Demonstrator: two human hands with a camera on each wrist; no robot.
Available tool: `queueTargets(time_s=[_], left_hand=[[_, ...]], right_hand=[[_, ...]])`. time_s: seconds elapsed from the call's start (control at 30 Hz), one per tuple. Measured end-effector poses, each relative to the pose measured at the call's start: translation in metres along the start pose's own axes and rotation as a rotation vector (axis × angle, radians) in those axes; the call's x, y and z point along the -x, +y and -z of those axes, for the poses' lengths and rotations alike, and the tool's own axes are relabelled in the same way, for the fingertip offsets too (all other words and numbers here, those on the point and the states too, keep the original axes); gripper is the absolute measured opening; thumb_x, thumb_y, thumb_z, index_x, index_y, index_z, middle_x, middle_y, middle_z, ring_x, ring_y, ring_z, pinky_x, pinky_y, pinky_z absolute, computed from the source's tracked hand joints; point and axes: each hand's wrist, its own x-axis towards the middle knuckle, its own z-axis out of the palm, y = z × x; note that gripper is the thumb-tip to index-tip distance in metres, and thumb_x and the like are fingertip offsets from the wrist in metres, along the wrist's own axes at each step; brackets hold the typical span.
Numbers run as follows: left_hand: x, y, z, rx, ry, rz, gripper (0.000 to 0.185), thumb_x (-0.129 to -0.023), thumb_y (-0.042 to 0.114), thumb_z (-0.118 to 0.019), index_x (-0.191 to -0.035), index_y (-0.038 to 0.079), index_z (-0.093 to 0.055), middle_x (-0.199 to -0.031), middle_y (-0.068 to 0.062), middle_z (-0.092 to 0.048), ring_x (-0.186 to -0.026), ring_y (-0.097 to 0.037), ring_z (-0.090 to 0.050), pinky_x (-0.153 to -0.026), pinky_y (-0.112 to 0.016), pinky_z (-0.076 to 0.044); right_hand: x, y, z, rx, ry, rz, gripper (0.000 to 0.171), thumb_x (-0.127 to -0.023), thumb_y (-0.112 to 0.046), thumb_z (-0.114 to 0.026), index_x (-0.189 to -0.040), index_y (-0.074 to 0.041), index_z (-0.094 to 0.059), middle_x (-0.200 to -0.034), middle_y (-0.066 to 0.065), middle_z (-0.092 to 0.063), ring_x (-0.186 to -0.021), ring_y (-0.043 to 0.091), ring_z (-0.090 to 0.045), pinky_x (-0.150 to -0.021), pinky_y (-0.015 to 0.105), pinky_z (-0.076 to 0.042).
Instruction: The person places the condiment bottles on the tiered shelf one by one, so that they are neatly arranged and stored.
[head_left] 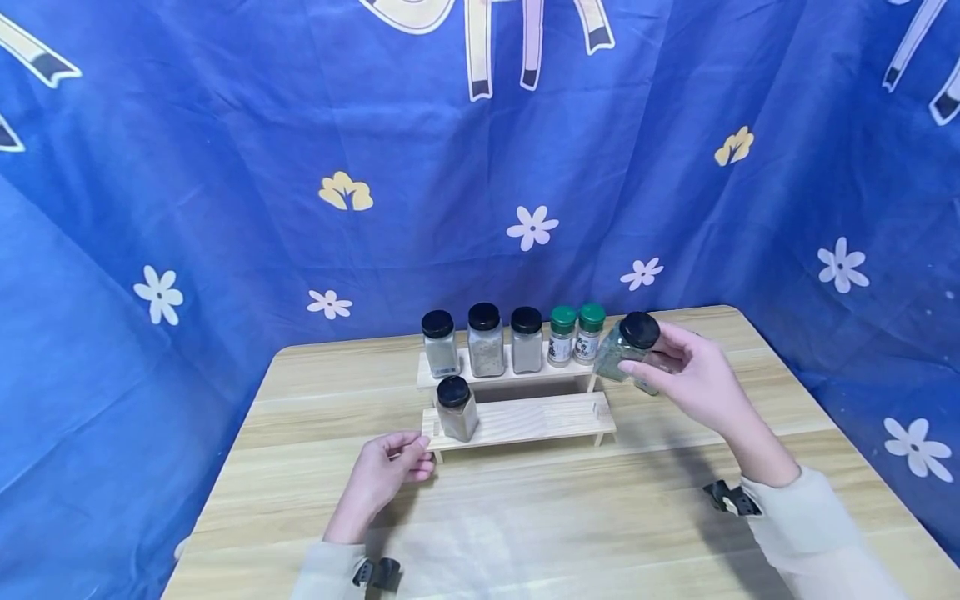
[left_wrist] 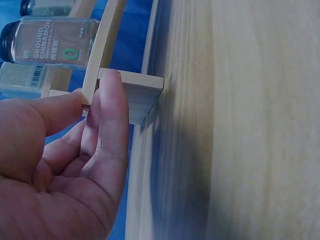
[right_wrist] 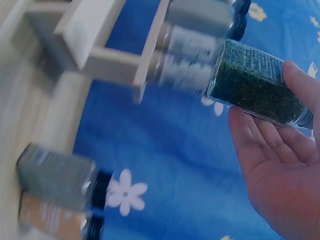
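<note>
My left hand (head_left: 385, 473) pinches the left end of the lower shelf (head_left: 536, 419) of a two-tier wooden rack between thumb and fingers. Just above those fingers, a black-lidded ground cinnamon jar (left_wrist: 57, 42) stands on that shelf. My right hand (head_left: 701, 375) grips a glass jar of dried green herbs (right_wrist: 255, 82) near its black lid, and the jar tilts beside the right end of the upper shelf (head_left: 495, 379). On the upper shelf, three black-lidded jars (head_left: 486, 342) and two green-capped shakers (head_left: 561, 337) stand in a row.
Two more jars, one greyish (right_wrist: 57, 175) and one orange-brown (right_wrist: 52, 212), stand on the table right of the rack; my right hand mostly hides them in the head view. A blue patterned cloth (head_left: 420, 250) hangs behind and beside the wooden table (head_left: 525, 508).
</note>
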Motion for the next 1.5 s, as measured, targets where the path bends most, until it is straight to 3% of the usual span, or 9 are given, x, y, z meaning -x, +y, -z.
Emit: queueTargets(time_s=[0.1,0.33,0.5,0.67,0.93,1.5], left_hand=[[-0.001,-0.001,0.000,-0.003,-0.003,-0.007,0.033,-0.103,0.009,-0.067,-0.127,-0.013,-0.065,-0.094,-0.020,-0.077,-0.081,-0.023,-0.077,-0.074,-0.031,-0.072],[-0.001,-0.001,-0.001,-0.001,0.007,-0.001,0.032,-0.103,0.009,-0.067,-0.127,-0.012,-0.066,-0.094,-0.021,-0.077,-0.080,-0.023,-0.077,-0.074,-0.029,-0.072],[0.000,-0.001,0.000,0.003,0.009,-0.002,0.031,-0.103,0.008,-0.067,-0.126,-0.012,-0.066,-0.093,-0.019,-0.077,-0.080,-0.022,-0.077,-0.074,-0.029,-0.072],[0.000,0.000,0.000,0.006,0.008,-0.002,0.030,-0.103,0.007,-0.066,-0.126,-0.012,-0.066,-0.094,-0.019,-0.078,-0.081,-0.023,-0.077,-0.075,-0.030,-0.072],[-0.001,-0.003,0.000,0.006,0.005,-0.006,0.030,-0.103,0.008,-0.067,-0.126,-0.011,-0.066,-0.096,-0.021,-0.077,-0.082,-0.024,-0.077,-0.075,-0.031,-0.072],[-0.001,-0.004,0.000,0.009,0.010,0.005,0.030,-0.102,0.008,-0.068,-0.126,-0.011,-0.067,-0.096,-0.022,-0.077,-0.080,-0.023,-0.077,-0.074,-0.030,-0.072]], right_hand=[[-0.005,-0.005,-0.012,-0.028,-0.039,0.031,0.047,-0.088,-0.015,-0.087,-0.131,-0.008,-0.070,-0.113,0.012,-0.079,-0.101,-0.001,-0.075,-0.087,0.016,-0.067],[-0.012,-0.015,-0.047,-0.096,-0.139,-0.017,0.056,-0.086,-0.019,-0.089,-0.136,-0.010,-0.068,-0.126,0.011,-0.077,-0.112,0.021,-0.076,-0.094,0.026,-0.067],[-0.015,-0.019,-0.073,-0.149,-0.211,0.004,0.058,-0.086,-0.015,-0.088,-0.139,-0.006,-0.066,-0.131,0.015,-0.074,-0.113,0.031,-0.076,-0.098,0.034,-0.068],[-0.015,-0.019,-0.098,-0.139,-0.265,0.000,0.058,-0.085,-0.017,-0.089,-0.138,-0.007,-0.066,-0.127,0.012,-0.076,-0.111,0.027,-0.077,-0.098,0.028,-0.067],[-0.016,-0.009,-0.130,-0.107,-0.318,0.007,0.056,-0.085,-0.023,-0.090,-0.134,-0.008,-0.068,-0.124,0.008,-0.077,-0.106,0.022,-0.077,-0.098,0.031,-0.067],[-0.015,0.006,-0.155,-0.093,-0.336,-0.024,0.060,-0.084,-0.023,-0.090,-0.136,-0.003,-0.067,-0.129,0.014,-0.074,-0.114,0.029,-0.075,-0.101,0.028,-0.065]])
